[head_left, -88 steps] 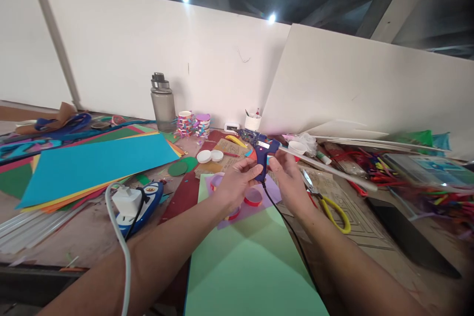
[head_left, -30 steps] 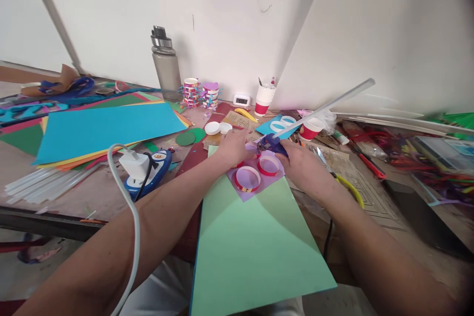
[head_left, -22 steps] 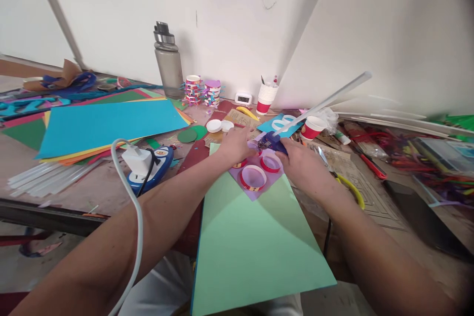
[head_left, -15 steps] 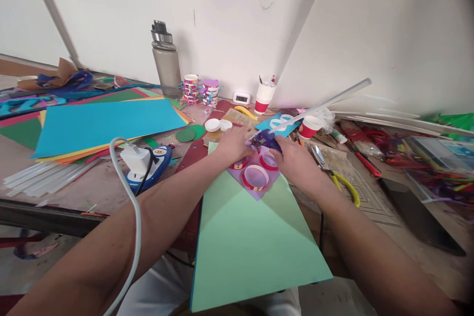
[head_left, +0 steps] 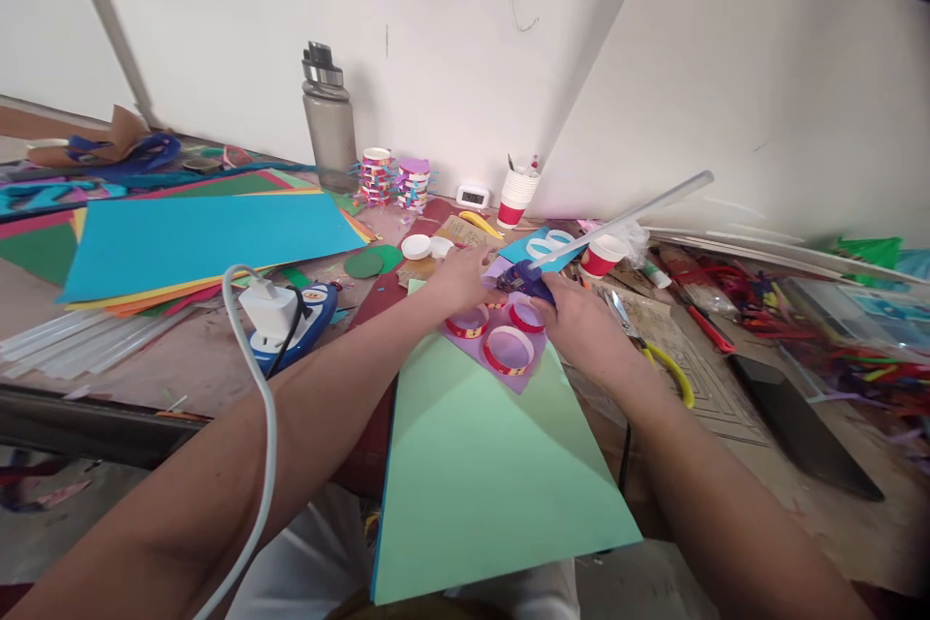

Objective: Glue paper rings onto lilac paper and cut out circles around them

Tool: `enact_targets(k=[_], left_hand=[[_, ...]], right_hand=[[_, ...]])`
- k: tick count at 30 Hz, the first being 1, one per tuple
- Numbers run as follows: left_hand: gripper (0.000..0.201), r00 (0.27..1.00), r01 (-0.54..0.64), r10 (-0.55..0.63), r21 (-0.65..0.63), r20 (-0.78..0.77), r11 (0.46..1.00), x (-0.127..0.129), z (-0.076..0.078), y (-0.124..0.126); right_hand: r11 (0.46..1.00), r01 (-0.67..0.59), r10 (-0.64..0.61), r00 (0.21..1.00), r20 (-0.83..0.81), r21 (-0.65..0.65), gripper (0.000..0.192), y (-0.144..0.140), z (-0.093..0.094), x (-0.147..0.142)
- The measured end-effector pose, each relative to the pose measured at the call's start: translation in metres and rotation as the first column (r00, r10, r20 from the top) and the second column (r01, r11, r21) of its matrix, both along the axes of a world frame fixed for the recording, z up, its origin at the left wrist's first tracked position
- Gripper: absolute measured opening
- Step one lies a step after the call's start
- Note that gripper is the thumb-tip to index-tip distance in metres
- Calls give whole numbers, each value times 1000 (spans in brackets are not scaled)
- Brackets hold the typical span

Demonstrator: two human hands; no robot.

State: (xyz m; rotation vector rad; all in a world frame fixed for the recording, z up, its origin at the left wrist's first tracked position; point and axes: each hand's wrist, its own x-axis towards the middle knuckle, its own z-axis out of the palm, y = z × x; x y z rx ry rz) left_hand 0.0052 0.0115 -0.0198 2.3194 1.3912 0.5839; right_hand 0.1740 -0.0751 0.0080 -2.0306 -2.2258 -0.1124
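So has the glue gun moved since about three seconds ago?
Yes. The glue gun was held up level with the white cup; now it is down at the purple paper.

A small blue glue gun (head_left: 524,278) lies tipped low over a lilac paper (head_left: 501,349), its clear glue stick (head_left: 625,216) slanting up to the right. Three red-rimmed rings (head_left: 508,350) sit flat on that paper, close together.

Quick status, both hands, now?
Left hand: fingers down by the purple paper; grip cannot be told.
Right hand: closed on the blue glue gun.
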Motion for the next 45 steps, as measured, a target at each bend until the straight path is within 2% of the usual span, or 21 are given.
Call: enact_targets(k=[2, 4, 10, 14, 18, 24, 29, 36, 40, 45], left_hand=[[69, 998, 64, -63, -46, 32, 997, -1, -1, 4], [70, 996, 73, -69, -83, 56, 994, -1, -3, 7], [65, 997, 11, -5, -70, 81, 997, -1, -8, 7], [68, 995, -68, 71, -46, 70, 997, 1, -9, 2], [71, 989, -109, 112, -37, 92, 993, 2, -12, -1], [78, 979, -43, 73, -159, 191, 986, -8, -6, 3], [73, 971, 12, 48, -247, 235, 969, -19, -1, 7], [70, 978, 1, 39, -194, 204, 981, -21, -11, 12], [72, 976, -8, 52, -204, 213, 979, -21, -14, 12], [72, 970, 13, 36, -201, 240, 980, -21, -13, 11]], right_hand=[[1000, -19, 19, 1000, -11, 8, 32, 3, -4, 1], [999, -37, 37, 999, -18, 24, 35, 5, -7, 1], [1000, -21, 22, 999, -25, 22, 38, 2, -6, 2], [1000, -19, 19, 999, -36, 10, 36, -3, -1, 1], [999, -31, 33, 998, -59, 31, 35, -2, -5, -1], [995, -82, 89, 986, -138, 58, 36, 9, -13, -2], [992, -120, 127, 974, -186, 50, 38, 14, -14, -5], [997, -68, 72, 991, -114, 38, 38, 7, -11, -1], [998, -42, 46, 995, -86, 52, 39, 3, -11, 2], [995, -82, 90, 986, -140, 59, 39, 8, -14, -2]])
